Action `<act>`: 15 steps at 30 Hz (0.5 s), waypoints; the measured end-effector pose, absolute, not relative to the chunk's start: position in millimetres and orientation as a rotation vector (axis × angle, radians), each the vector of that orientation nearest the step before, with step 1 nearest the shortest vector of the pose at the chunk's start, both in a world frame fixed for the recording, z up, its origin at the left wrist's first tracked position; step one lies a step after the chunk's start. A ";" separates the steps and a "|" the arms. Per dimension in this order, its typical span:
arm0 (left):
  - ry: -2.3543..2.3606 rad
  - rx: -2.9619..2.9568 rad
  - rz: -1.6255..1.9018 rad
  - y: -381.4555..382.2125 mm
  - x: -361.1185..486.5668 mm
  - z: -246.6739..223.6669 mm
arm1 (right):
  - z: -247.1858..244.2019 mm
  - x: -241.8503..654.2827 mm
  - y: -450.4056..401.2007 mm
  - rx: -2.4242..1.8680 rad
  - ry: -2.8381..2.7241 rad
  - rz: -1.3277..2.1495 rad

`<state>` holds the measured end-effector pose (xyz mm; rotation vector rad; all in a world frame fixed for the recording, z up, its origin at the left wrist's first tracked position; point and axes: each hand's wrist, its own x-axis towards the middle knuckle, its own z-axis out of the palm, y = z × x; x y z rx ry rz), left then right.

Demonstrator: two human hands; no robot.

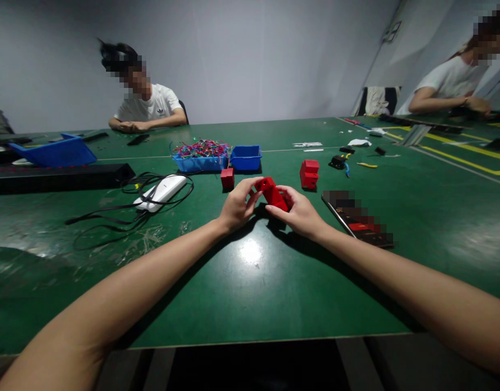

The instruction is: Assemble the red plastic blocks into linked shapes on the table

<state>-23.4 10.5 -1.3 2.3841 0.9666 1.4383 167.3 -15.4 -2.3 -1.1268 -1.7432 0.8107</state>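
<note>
A red block piece point(275, 197) is held tilted above the green table between both hands. The fingers of my left hand point(239, 205) pinch its upper left end, and my right hand point(299, 210) grips its lower right part. Behind my left hand a small red cube point(227, 178) sits on the table. Beyond my right hand stands another red block point(309, 174), stepped in shape, with a hole in its front. Whether the held piece is one part or several joined, I cannot tell.
A blue bin of coloured wires point(201, 156) adjoins a blue bin point(246, 158). A white power strip point(162, 193) with black cables lies left; a phone point(355, 218) lies right. Two people sit across the green table point(250, 304). Black connectors point(338, 162) lie at the back right.
</note>
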 end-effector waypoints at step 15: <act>0.709 2.700 1.522 7.0 -22.5 -4.1 | 8.6 168.0 -10.5 -1.017 -1.455 1.382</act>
